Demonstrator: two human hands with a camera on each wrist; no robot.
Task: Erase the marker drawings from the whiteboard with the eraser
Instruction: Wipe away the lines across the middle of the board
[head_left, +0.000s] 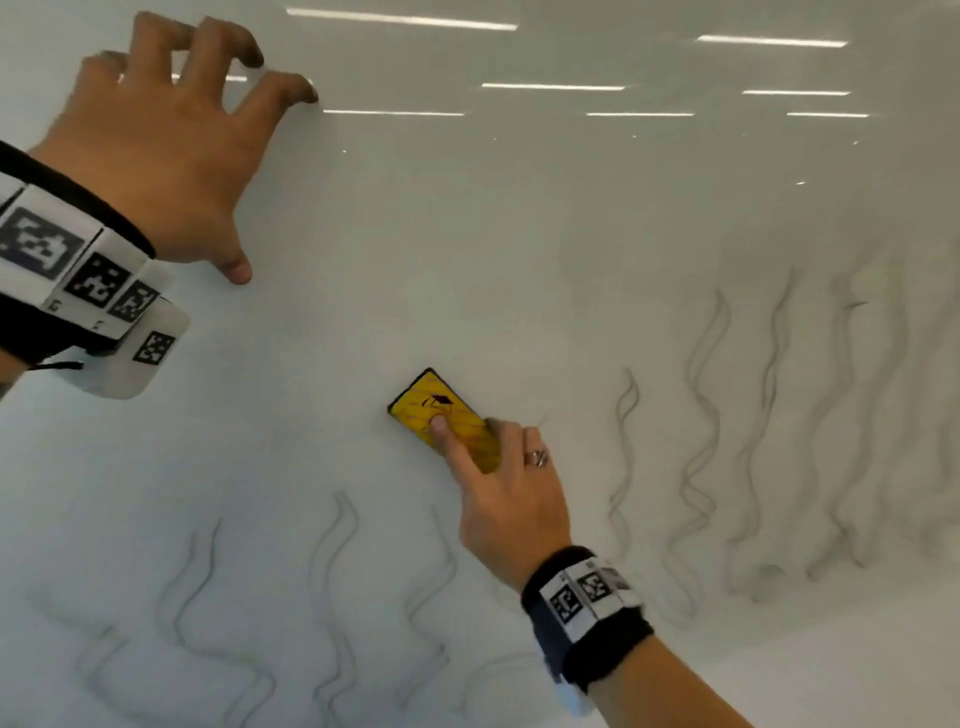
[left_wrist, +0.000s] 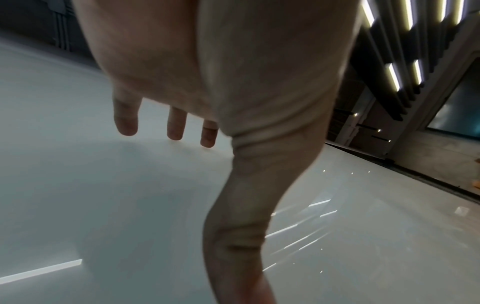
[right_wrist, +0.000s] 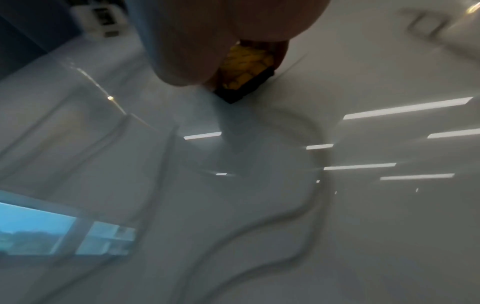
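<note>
A white glossy whiteboard (head_left: 467, 234) fills the head view. Wavy grey marker lines (head_left: 701, 415) run down its right side, and more marker lines (head_left: 332, 561) cross the lower left. My right hand (head_left: 498, 483) grips a yellow eraser (head_left: 431, 410) with a black pad, index finger laid along its top, flat against the board's middle. The right wrist view shows the eraser (right_wrist: 244, 67) under my palm, with a curved marker line (right_wrist: 298, 209) below it. My left hand (head_left: 171, 140) is spread at the upper left, fingertips (left_wrist: 127, 125) touching the board.
Ceiling light strips reflect on the upper whiteboard (head_left: 550, 87). In the left wrist view the board's dark edge (left_wrist: 415, 172) runs along the right, with a slatted ceiling and lights (left_wrist: 392, 74) beyond it. A window's reflection (right_wrist: 39, 232) shows at the lower left.
</note>
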